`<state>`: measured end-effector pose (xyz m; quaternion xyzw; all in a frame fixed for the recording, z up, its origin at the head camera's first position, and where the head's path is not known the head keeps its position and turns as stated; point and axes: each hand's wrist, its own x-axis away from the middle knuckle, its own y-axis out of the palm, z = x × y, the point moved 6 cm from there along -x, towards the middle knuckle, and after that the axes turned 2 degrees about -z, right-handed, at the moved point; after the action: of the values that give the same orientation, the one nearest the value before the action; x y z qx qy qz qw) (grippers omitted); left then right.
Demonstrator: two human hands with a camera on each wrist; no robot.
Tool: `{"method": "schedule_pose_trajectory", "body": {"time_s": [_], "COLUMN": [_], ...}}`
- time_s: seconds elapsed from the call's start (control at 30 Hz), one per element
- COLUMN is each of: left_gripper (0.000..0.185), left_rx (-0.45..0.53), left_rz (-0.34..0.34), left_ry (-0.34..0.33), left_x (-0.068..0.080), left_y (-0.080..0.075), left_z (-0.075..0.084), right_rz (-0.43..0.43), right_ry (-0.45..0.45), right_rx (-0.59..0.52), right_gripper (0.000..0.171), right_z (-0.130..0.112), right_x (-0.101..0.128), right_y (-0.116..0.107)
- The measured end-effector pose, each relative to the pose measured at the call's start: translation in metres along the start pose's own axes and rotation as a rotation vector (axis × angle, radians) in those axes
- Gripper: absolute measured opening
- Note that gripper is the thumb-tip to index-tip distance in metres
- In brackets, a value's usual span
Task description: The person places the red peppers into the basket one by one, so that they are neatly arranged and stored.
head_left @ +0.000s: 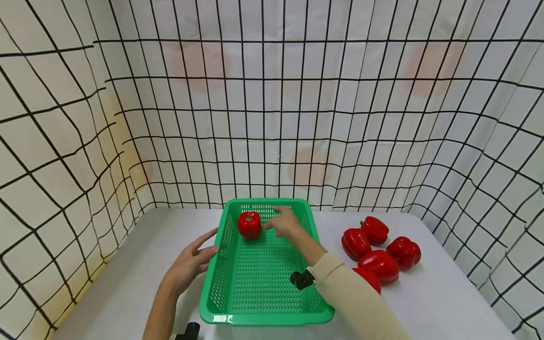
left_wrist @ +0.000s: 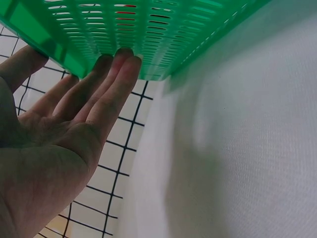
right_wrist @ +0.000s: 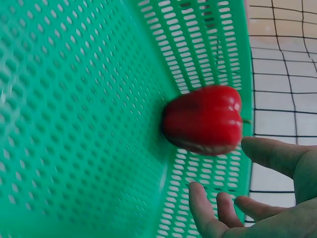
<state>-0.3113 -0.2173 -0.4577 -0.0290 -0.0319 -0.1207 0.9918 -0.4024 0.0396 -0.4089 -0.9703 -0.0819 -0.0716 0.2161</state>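
A green perforated plastic basket (head_left: 263,283) sits on the white surface in front of me. One red bell pepper (head_left: 249,225) stands upright, stem up, near the basket's far left corner. My right hand (head_left: 284,222) hovers inside the basket just right of this pepper. In the right wrist view its fingers (right_wrist: 270,153) are spread and hold nothing, with a gap to the pepper (right_wrist: 203,119). Along the basket's left side, my left hand (head_left: 189,264) has its fingers extended. The left wrist view shows those fingertips (left_wrist: 124,62) against the slotted wall (left_wrist: 163,34).
Several more red bell peppers (head_left: 380,267) lie grouped right of the basket, one partly hidden by my right sleeve (head_left: 348,288). Black wire mesh (head_left: 263,111) encloses the table (head_left: 127,283) at the back and both sides.
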Motion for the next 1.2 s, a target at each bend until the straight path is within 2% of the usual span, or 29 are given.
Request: {"method": "schedule_pose_trajectory", "body": {"time_s": [0.17, 0.3, 0.57, 0.83, 1.1, 1.2], "left_gripper": [0.069, 0.068, 0.068, 0.067, 0.067, 0.068], "left_rx": [0.017, 0.024, 0.012, 0.007, 0.019, 0.016], "left_rz": [-0.008, 0.012, 0.022, 0.02, -0.017, -0.011], "left_ry": [-0.009, -0.027, -0.016, -0.008, 0.004, 0.001], "left_x": [0.001, 0.001, -0.001, -0.002, 0.0, 0.001], "left_y": [0.001, 0.001, -0.001, -0.001, 0.002, 0.002], "left_z": [-0.002, -0.004, -0.005, -0.003, -0.001, 0.0], "right_rz": [-0.02, -0.028, -0.05, -0.061, -0.038, -0.022], "right_ry": [-0.036, -0.071, -0.174, -0.234, -0.249, -0.237], "right_rx": [0.016, 0.012, 0.102, 0.173, 0.234, 0.258], "right_gripper": [0.071, 0.069, 0.069, 0.067, 0.067, 0.067], "right_z": [-0.01, -0.018, -0.035, -0.034, -0.027, -0.025], "right_x": [0.008, 0.016, 0.039, 0.06, 0.077, 0.082], "right_y": [-0.019, -0.032, -0.056, -0.082, -0.108, -0.116]}}
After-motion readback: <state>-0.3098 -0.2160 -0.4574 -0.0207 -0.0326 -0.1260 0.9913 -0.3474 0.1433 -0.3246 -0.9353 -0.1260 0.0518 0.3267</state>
